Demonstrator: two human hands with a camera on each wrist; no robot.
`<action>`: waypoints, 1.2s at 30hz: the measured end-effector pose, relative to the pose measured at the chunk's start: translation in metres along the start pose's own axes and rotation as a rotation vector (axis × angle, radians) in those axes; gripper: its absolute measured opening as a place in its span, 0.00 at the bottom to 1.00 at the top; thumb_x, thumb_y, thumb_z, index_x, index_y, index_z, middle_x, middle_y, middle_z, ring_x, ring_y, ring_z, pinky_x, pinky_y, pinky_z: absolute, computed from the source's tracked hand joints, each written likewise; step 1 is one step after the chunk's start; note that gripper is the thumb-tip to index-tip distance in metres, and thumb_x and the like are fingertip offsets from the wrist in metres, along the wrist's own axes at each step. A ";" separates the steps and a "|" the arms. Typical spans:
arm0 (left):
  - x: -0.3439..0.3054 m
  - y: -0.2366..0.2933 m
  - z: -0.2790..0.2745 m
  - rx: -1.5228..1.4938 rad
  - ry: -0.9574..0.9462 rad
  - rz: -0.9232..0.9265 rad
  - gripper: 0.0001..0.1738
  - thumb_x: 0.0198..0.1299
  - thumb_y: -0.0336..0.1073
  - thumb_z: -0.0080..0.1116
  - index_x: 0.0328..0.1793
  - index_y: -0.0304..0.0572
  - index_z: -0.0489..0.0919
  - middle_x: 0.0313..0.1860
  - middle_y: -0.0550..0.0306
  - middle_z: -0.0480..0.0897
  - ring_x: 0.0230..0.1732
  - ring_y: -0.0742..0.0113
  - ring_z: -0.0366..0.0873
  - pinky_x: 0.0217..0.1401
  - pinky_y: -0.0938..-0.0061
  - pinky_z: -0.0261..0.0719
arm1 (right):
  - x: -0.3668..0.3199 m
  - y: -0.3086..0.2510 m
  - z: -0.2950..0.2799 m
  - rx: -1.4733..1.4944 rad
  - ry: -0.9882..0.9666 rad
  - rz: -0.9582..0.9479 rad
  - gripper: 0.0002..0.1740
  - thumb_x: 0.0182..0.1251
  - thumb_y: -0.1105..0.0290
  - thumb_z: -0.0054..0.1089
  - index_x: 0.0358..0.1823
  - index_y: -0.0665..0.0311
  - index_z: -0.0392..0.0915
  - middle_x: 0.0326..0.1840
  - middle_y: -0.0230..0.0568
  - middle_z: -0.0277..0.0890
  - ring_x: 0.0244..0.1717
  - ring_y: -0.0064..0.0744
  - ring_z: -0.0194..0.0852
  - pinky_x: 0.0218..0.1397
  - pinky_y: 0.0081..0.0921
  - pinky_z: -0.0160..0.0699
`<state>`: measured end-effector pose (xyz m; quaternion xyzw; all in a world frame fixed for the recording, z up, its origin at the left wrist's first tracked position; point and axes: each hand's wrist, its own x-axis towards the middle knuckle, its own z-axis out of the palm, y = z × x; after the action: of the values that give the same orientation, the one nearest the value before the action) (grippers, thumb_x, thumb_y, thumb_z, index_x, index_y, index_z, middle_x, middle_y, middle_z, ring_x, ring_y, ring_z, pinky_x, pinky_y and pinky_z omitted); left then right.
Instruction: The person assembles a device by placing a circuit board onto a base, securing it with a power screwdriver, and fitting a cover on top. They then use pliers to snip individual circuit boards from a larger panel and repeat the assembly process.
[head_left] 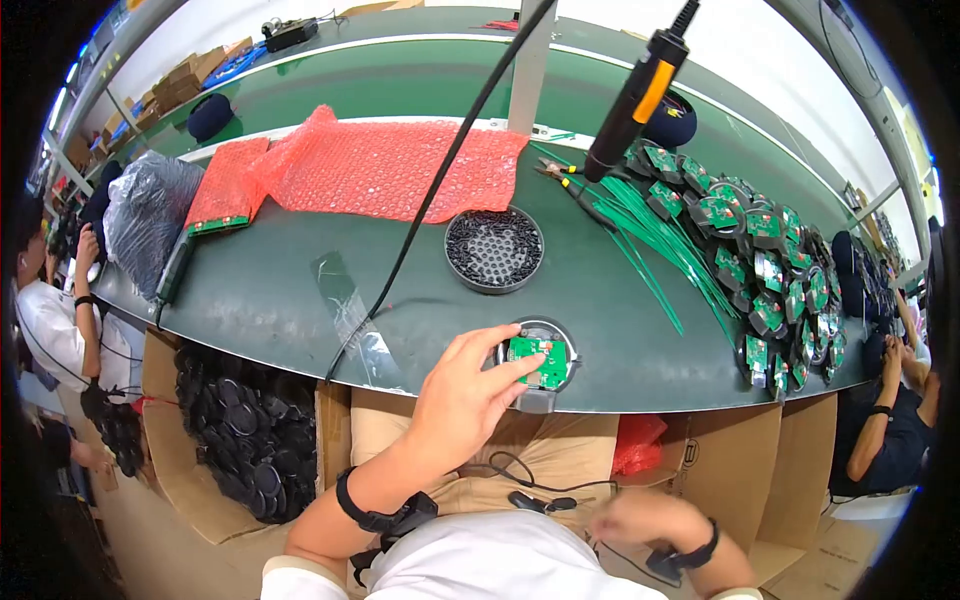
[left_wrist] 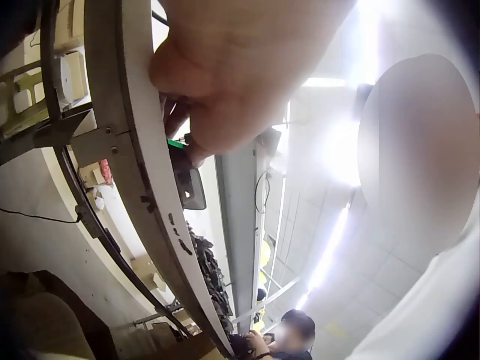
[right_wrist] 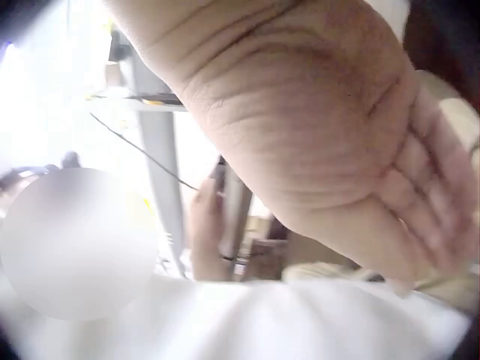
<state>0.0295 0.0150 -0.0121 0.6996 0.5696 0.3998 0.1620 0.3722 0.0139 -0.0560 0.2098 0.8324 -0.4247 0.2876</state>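
Note:
A round black housing with a green circuit board on it lies at the table's front edge, its grey tab over the edge. The left hand grips it from the left, with fingers at the rim and across the board. In the left wrist view the hand covers most of the black housing. Low over the lap, the right hand is blurred in the head view; the right wrist view shows its palm and loosely bent fingers, nothing seen in it.
A round tray of small black pieces, green cable ties, cutters, and a hanging screwdriver are around the work. Housings with boards pile at right. Red bubble wrap lies behind; a cable crosses in front. Boxes stand below.

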 end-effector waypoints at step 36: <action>0.001 0.000 -0.005 -0.020 -0.015 -0.006 0.26 0.50 0.33 0.78 0.59 0.46 0.88 0.69 0.45 0.81 0.62 0.47 0.84 0.63 0.61 0.83 | 0.068 -0.057 -0.146 0.053 1.195 -0.380 0.26 0.53 0.79 0.75 0.57 0.59 0.88 0.61 0.44 0.81 0.51 0.42 0.85 0.55 0.35 0.86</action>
<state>0.0256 0.0149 -0.0080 0.6993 0.5665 0.3995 0.1745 0.2436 0.1108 0.0021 0.2666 0.8613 -0.2984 -0.3131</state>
